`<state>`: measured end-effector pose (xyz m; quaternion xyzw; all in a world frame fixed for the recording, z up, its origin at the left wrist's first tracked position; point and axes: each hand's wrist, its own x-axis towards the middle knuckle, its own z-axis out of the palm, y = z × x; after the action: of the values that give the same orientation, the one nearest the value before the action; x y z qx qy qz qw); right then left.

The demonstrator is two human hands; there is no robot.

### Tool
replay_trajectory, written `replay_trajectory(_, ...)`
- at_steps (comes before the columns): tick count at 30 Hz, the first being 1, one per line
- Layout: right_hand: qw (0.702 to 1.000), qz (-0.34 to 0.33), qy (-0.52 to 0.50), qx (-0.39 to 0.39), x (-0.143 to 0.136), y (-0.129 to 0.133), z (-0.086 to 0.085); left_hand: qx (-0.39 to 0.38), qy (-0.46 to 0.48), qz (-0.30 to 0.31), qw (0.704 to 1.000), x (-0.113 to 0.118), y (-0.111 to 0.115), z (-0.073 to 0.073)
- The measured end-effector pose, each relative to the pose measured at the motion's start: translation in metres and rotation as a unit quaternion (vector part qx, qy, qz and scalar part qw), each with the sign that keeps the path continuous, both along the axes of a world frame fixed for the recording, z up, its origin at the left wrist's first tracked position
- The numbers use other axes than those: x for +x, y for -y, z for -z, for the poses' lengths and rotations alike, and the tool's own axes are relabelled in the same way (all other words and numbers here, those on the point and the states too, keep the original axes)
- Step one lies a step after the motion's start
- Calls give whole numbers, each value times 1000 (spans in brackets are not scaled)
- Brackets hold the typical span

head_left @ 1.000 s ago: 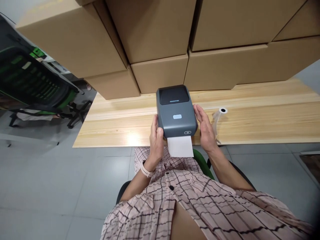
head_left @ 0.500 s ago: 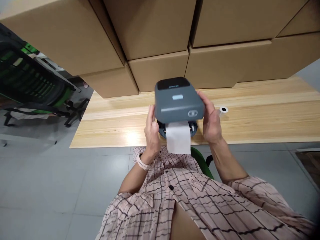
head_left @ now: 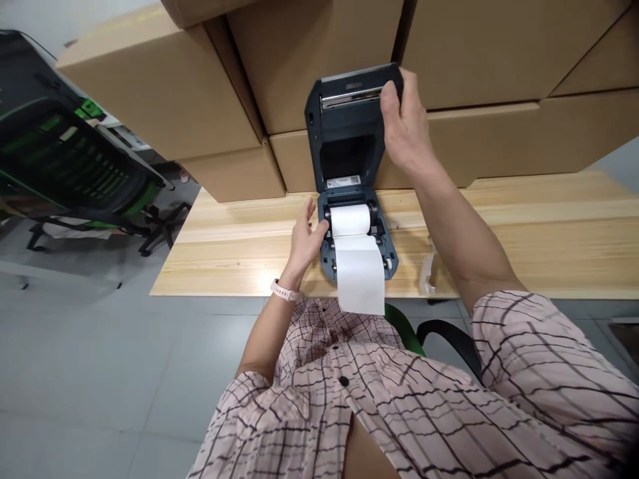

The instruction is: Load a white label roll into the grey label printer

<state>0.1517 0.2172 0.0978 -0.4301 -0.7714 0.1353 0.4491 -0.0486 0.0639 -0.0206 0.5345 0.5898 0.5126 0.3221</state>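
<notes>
A dark grey label printer [head_left: 327, 263] sits near the table's front edge, its lid [head_left: 313, 143] raised upright. My right hand [head_left: 407, 126] grips the lid's upper right corner, thumb on the inner side. My left hand [head_left: 305, 238] is at the base's left side, fingers apart, fingertips touching or very near it. Inside the base lies a white paper roll [head_left: 351, 219]. Its paper strip [head_left: 360, 279] runs forward over the printer's front and hangs past the table edge.
Large cardboard boxes [head_left: 319, 60] stand stacked along the back of the wooden table [head_left: 224, 246]. A crumpled translucent strip [head_left: 428, 274] lies right of the printer. A green and black chair [head_left: 74, 153] stands at the left.
The lid has swung up and back from nearly closed, showing the roll inside. My right hand has risen with it. My left hand stays beside the base.
</notes>
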Motion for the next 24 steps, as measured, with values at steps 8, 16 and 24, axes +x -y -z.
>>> replay_trajectory(8, 990, -15, -67, 124, 8, 44, 6, -159, -267, -20, 950, 5, 16, -34)
replay_trajectory(16, 877, -258, 371, -165, -11, 56, 38, -181, -369, 36, 911, 8, 10, -51)
replay_trajectory(24, 865, -340, 310, -202, -7, 46, 30, -168, -357, 43, 918, 5, 11, -48)
